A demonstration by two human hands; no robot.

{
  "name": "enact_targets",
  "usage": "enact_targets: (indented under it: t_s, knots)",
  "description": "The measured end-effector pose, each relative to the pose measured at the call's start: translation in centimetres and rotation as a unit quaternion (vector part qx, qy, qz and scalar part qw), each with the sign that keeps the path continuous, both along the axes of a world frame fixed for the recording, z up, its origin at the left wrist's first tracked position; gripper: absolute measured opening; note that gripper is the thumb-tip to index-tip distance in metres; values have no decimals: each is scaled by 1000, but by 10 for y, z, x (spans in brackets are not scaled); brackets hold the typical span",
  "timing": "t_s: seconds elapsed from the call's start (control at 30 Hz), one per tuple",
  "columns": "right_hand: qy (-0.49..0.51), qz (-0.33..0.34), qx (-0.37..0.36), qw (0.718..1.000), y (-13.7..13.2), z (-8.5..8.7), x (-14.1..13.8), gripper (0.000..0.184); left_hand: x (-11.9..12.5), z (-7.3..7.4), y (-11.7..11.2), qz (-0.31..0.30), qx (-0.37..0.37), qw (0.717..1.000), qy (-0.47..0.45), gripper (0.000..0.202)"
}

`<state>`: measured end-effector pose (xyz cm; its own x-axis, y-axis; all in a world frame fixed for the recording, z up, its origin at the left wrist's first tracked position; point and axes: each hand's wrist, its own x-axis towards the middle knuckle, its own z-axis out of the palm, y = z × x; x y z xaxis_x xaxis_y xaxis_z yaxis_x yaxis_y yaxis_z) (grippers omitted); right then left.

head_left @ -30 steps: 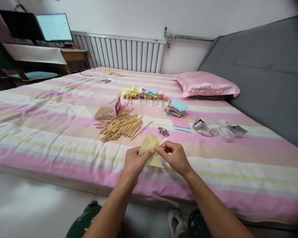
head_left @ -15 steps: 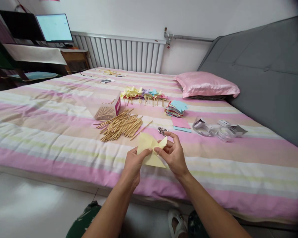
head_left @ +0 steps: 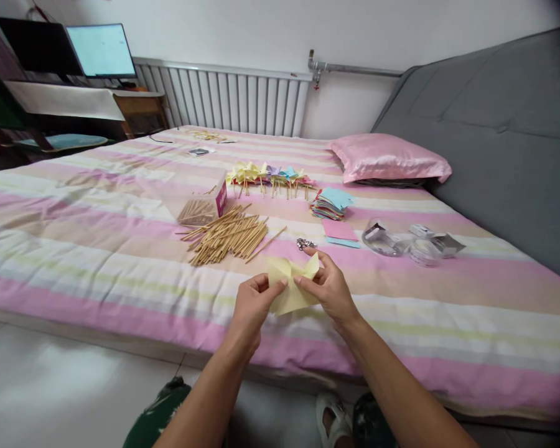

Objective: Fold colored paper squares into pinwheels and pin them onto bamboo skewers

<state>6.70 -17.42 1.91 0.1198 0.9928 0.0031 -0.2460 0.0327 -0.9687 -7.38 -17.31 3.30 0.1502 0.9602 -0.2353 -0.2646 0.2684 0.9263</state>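
Observation:
Between my two hands is a yellow paper sheet (head_left: 290, 301), held just above the near side of the bed. My left hand (head_left: 256, 303) pinches its left part, thumb on top near the middle. From the other side my right hand (head_left: 330, 289) grips the paper, its thumb pressing near the centre while an upper right corner curls up by the fingers. Just beyond the paper lies a small cluster of shiny metal pieces (head_left: 305, 244). Wooden sticks (head_left: 228, 236) are heaped to the left, partly spilling from a clear box (head_left: 221, 196) with a purple end.
Paper pinwheels (head_left: 249, 171) on sticks lie in a row farther back. A stack of coloured paper (head_left: 333, 202) and pink and blue sheets (head_left: 340, 230) are right of centre. Clear round containers (head_left: 422, 252) sit farther right, before a pink pillow (head_left: 387, 158).
The yellow paper has shifted slightly right and turned a little. My left fingers have moved round its left edge, and both thumbs stay near its centre.

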Motion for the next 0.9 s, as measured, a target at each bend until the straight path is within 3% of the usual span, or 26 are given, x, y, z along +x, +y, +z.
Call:
enact_targets:
  t_s: [0.13,0.3,0.7,0.8,0.9]
  knots:
    - [-10,34,-24,999,0,0,5,69,-5,5,0,-29,-29,999,28,36]
    - [-26,63,-29,997,-2,-1,6,73,-5,1,-1,-46,-34,998,30,38]
    - [-35,94,-13,995,-2,2,6,65,-1,0,-2,-9,-36,998,46,30]
    - [-52,85,31,994,0,1,5,61,0,0,-1,29,-50,998,33,28]
    - [-129,-5,130,983,-1,0,6,48,-3,1,3,78,-63,995,0,27]
